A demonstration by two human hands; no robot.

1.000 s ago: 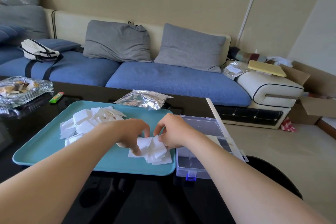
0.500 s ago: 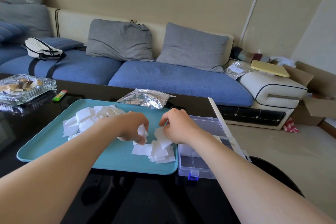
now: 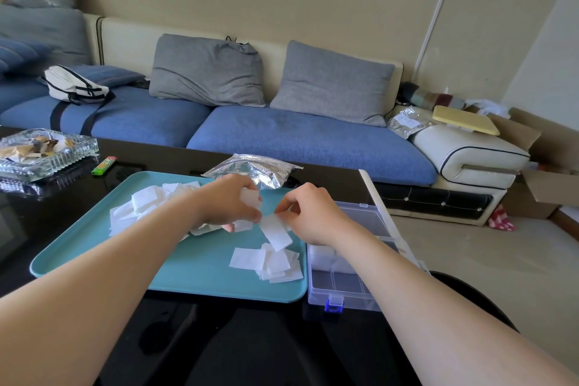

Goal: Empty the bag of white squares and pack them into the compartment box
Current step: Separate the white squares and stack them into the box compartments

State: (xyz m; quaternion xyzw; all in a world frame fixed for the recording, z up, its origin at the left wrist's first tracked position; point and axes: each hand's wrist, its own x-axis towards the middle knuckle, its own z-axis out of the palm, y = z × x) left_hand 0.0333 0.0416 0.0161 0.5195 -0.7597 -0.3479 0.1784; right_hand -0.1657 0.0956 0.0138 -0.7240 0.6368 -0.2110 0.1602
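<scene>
White squares lie in two heaps on the teal tray [image 3: 94, 247]: a far-left pile [image 3: 142, 204] and a smaller near-right pile [image 3: 272, 263]. Above the tray my left hand [image 3: 228, 202] grips a small stack of squares [image 3: 250, 197]. Close beside it, my right hand [image 3: 310, 216] pinches a longer white piece [image 3: 277, 233] that hangs down towards the near pile. The clear compartment box [image 3: 341, 291] stands open just right of the tray, with white squares in one middle compartment. The crumpled silver bag [image 3: 253, 171] lies behind the tray.
A glass ashtray [image 3: 44, 150] and a green lighter [image 3: 104, 165] sit at the table's far left. The box's raised lid [image 3: 385, 213] stands along its right side. A blue sofa with grey cushions runs behind the black table.
Both hands have risen off the near pile and come together, each with white squares in its fingers. The near pile is left uncovered on the tray.
</scene>
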